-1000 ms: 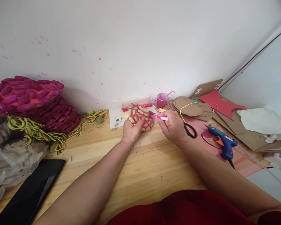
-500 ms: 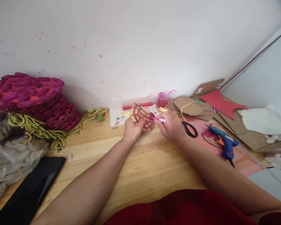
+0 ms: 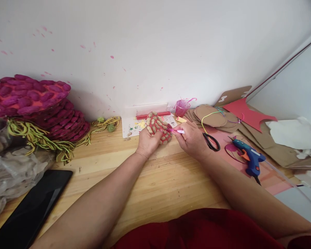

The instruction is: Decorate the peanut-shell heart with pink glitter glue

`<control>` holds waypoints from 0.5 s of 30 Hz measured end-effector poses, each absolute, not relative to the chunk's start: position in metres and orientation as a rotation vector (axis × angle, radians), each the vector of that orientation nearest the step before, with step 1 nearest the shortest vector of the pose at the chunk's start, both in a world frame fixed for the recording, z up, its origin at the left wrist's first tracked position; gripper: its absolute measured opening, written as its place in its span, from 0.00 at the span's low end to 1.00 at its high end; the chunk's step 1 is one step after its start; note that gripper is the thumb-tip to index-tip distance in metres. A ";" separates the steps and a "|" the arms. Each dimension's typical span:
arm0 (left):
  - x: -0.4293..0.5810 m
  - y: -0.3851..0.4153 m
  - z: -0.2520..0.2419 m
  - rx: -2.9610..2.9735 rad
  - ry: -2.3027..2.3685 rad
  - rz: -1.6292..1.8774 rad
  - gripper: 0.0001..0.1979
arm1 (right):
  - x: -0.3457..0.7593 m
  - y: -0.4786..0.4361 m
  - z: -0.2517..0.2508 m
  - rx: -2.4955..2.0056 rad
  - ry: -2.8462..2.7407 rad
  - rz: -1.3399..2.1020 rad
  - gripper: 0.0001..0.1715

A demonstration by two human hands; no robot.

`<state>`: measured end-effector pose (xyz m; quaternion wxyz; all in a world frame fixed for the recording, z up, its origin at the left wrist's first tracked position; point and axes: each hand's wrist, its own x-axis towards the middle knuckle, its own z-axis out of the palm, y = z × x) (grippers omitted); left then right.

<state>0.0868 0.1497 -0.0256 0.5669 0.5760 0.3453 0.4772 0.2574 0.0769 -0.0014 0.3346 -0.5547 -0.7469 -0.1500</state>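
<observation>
Grips both closed: left hand (image 3: 147, 142) clasps one peanut-studded disc (image 3: 159, 127), right hand (image 3: 193, 140) pinches one pink-tipped tool (image 3: 178, 131).

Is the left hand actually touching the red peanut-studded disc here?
Touching. The head view shows the left hand gripping the red disc from below, fingers closed on its lower edge; the right hand holds a pink brush beside it.

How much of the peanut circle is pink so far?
Done: a stack of pink discs sits at left. In hand: the left hand holds a red shell-covered disc, the right hand puts a pink-tipped tool to its edge. Left: nearly all its shells look tan.
</observation>
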 end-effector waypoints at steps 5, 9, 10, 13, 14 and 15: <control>0.085 0.150 -0.024 1.420 0.856 1.108 0.10 | 0.258 0.075 -0.003 -1.437 -1.977 -0.403 0.07; 0.085 0.152 -0.027 1.454 0.880 1.075 0.11 | 0.259 0.076 -0.004 -1.413 -1.966 -0.400 0.06; 0.085 0.152 -0.028 1.462 0.874 1.071 0.12 | 0.260 0.076 -0.004 -1.410 -1.966 -0.401 0.06; 0.085 0.154 -0.030 1.491 0.858 1.064 0.13 | 0.260 0.078 -0.004 -1.407 -1.969 -0.412 0.05; 0.085 0.154 -0.030 1.498 0.854 1.063 0.14 | 0.260 0.078 -0.003 -1.401 -1.976 -0.420 0.05; 0.085 0.154 -0.031 1.504 0.850 1.064 0.14 | 0.260 0.078 -0.003 -1.393 -1.989 -0.431 0.05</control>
